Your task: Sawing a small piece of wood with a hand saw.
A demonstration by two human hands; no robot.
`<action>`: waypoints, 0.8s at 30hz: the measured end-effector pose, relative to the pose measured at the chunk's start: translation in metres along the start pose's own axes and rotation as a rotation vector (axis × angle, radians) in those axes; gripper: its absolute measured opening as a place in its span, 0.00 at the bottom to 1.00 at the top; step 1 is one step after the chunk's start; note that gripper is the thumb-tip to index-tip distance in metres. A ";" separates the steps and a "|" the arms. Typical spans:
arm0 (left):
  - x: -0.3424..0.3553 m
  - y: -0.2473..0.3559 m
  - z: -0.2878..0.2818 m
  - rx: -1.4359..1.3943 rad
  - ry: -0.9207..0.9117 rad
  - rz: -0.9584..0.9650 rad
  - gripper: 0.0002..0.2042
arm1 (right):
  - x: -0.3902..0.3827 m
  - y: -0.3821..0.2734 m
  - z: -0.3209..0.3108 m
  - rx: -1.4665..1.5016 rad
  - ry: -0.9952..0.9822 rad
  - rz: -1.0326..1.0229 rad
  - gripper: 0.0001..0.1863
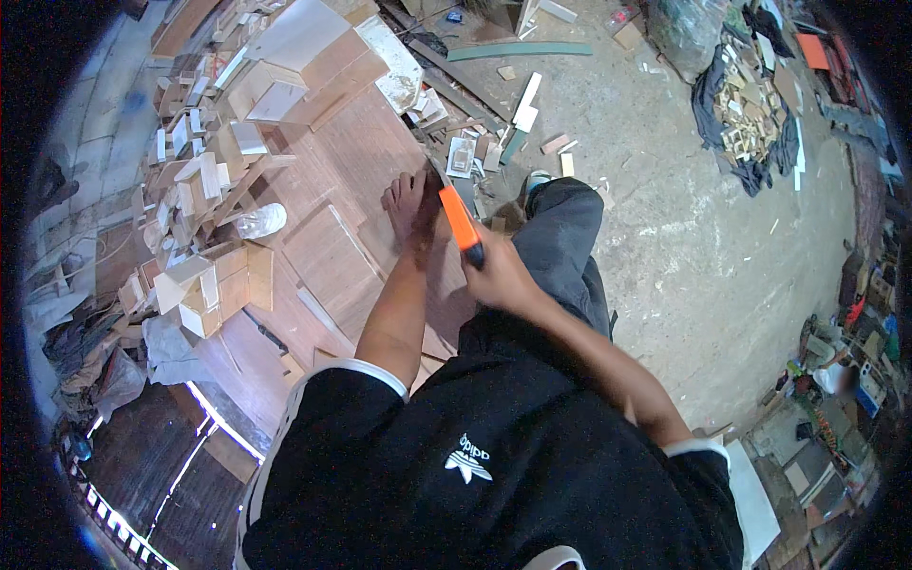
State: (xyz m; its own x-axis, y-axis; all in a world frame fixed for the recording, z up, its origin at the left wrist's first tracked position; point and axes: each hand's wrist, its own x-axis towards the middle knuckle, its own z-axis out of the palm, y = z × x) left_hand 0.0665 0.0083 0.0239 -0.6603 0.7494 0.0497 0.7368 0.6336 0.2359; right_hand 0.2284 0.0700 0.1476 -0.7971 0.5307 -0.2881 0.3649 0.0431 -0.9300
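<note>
My right hand (502, 274) is wrapped round the orange and black handle of a handsaw (460, 220). Its thin blade points away from me and meets the edge of the wooden work surface, where its far end is hard to make out. Just left of the saw, my left hand (414, 201) presses down on the brown wood with its fingers spread. Beneath and beside it lie flat brown boards (328, 252). Whether the blade is in a cut cannot be seen.
Small wooden boxes (228, 285) and offcuts crowd the left side, near a clear plastic container (260, 221) and a black-handled tool (267, 331). A green strip (519, 51) lies on the concrete floor ahead. Wood scraps (753, 114) are heaped on dark cloth at far right.
</note>
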 end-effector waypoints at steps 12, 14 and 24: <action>0.000 0.000 0.003 -0.054 0.013 -0.019 0.14 | -0.089 -0.135 -0.057 0.099 -0.205 0.137 0.27; 0.001 0.005 -0.002 -0.021 -0.001 0.006 0.13 | -0.094 -0.141 -0.058 0.083 -0.221 0.161 0.27; -0.001 -0.007 0.012 0.047 0.131 0.079 0.10 | -0.067 -0.093 -0.033 -0.001 -0.040 0.107 0.24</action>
State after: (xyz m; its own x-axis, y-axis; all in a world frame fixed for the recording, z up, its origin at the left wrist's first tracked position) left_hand 0.0637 0.0049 0.0101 -0.6111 0.7678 0.1927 0.7911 0.5844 0.1805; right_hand 0.2638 0.0586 0.2608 -0.7719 0.4984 -0.3947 0.4497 -0.0108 -0.8931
